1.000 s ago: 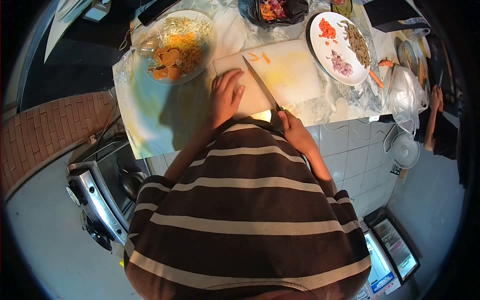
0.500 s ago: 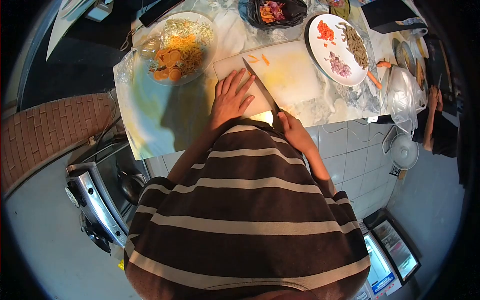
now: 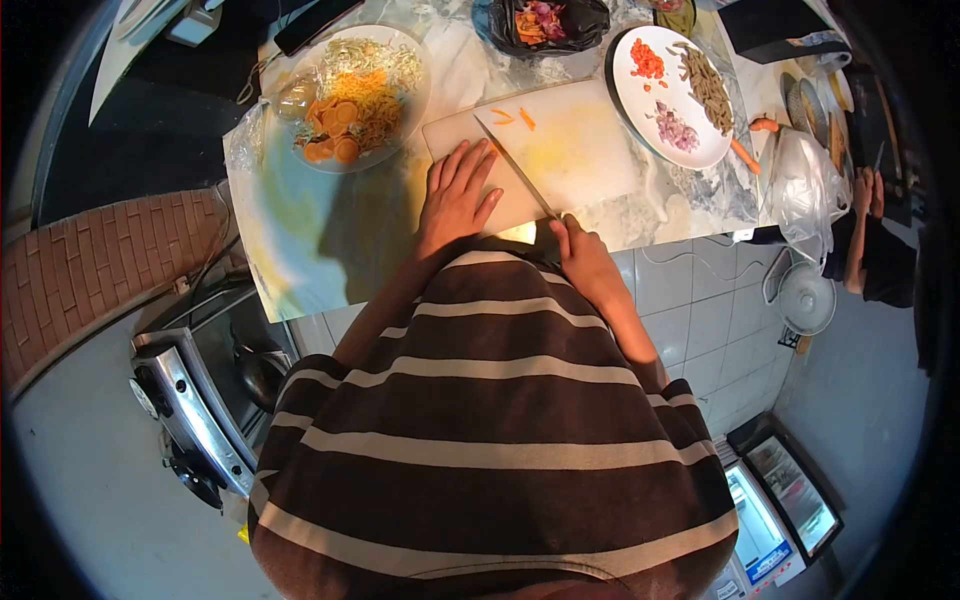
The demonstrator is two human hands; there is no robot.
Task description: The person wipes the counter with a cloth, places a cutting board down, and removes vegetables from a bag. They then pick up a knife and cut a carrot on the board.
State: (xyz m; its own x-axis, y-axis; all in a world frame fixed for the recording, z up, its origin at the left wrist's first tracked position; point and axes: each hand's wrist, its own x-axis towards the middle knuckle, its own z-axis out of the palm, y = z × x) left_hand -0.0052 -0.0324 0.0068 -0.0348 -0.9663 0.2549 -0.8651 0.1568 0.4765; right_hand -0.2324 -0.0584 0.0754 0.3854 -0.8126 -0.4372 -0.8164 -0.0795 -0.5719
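My left hand (image 3: 459, 197) lies on the left part of the white cutting board (image 3: 590, 160), palm down with the fingers spread; whether anything is under the fingers is hidden. In my right hand (image 3: 590, 262), at the board's near edge, is the handle of a long knife (image 3: 522, 172). Its blade slants up and left across the board, close to my left fingertips. A few orange carrot strips (image 3: 526, 118) lie near the blade's tip.
At left sits a plate of shredded vegetables and carrot slices (image 3: 345, 120). A white plate (image 3: 660, 95) at right holds chopped pieces. Behind the board is a black bag with peelings (image 3: 545, 25). A carrot (image 3: 745, 157) lies by a plastic bag (image 3: 803, 190). Another person's hands (image 3: 868, 192) show far right.
The knife blade has turned, showing a thinner edge, and its tip has shifted slightly left. My left hand has drawn slightly left, its fingers a little closer together.
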